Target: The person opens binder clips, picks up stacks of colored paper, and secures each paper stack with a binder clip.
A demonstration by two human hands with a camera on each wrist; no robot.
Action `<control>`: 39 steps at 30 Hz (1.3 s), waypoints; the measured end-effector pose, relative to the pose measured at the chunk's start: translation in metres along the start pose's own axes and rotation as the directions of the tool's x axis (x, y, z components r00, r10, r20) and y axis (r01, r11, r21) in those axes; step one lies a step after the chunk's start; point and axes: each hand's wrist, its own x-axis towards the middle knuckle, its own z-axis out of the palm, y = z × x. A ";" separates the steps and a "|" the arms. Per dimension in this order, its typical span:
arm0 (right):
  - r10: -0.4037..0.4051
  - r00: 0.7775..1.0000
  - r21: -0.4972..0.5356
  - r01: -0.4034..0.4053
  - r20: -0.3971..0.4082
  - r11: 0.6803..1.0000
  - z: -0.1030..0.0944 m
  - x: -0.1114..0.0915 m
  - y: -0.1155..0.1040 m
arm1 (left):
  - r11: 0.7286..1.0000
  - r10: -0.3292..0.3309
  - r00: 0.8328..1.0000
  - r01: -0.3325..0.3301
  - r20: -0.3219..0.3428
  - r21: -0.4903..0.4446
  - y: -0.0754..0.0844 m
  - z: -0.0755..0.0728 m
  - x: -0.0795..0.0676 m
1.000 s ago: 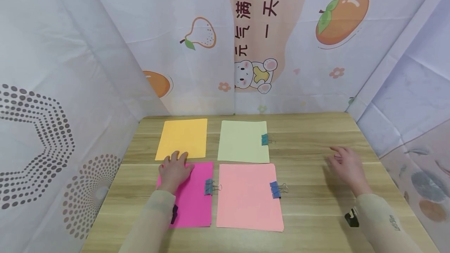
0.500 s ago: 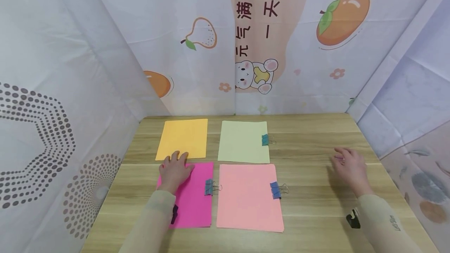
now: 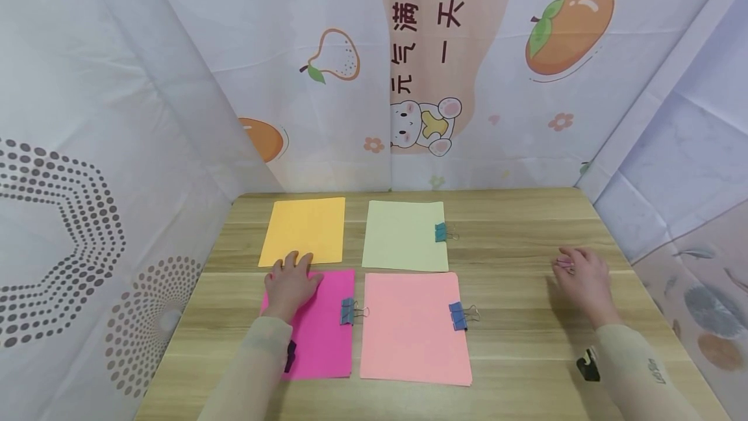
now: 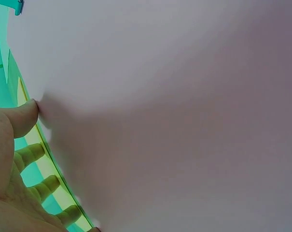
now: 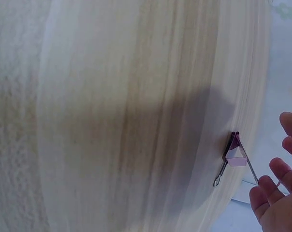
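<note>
My left hand point(image 3: 289, 288) rests with its fingers spread on the top left part of a magenta paper stack point(image 3: 321, 349). In the left wrist view its thumb point(image 4: 26, 118) touches the paper's edge. A blue binder clip point(image 3: 347, 311) sits on the magenta stack's right edge. At the right, my right hand point(image 3: 584, 281) pinches a small pink binder clip point(image 5: 236, 157) by one wire handle, just above the wooden table. The clip's other handle sticks out free. In the head view the fingers partly hide this clip.
Behind lie a yellow-orange paper stack point(image 3: 304, 229), without a visible clip, and a pale green stack point(image 3: 404, 236) with a teal binder clip point(image 3: 441, 232). A light pink stack point(image 3: 411, 330) bears a blue clip point(image 3: 458, 316). Printed cloth point(image 3: 350, 115) hangs around the wooden table point(image 3: 508, 362).
My right hand has shifted slightly right with the pink binder clip, which shows more clearly at the fingers now. My left hand and the paper stacks have stayed put.
</note>
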 end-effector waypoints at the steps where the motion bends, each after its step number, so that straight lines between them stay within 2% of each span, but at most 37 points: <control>1: -0.002 1.000 -0.001 0.002 -0.003 1.000 0.000 0.000 0.000 | 1.000 0.000 1.000 0.000 -0.001 -0.001 0.000 0.000 0.000; 23: 0.004 1.000 0.017 -0.004 -0.022 1.000 0.003 -0.003 0.009 | 1.000 0.006 1.000 -0.006 -0.005 -0.001 0.001 -0.003 -0.003; 33: 0.106 0.989 0.023 -0.109 0.107 0.994 -0.001 -0.002 0.008 | 1.000 0.003 1.000 -0.003 -0.008 0.004 0.003 -0.002 -0.005; 39: 0.127 0.985 0.016 -0.129 0.118 0.991 -0.001 -0.002 0.009 | 1.000 0.003 1.000 -0.003 -0.008 0.000 0.004 -0.003 -0.006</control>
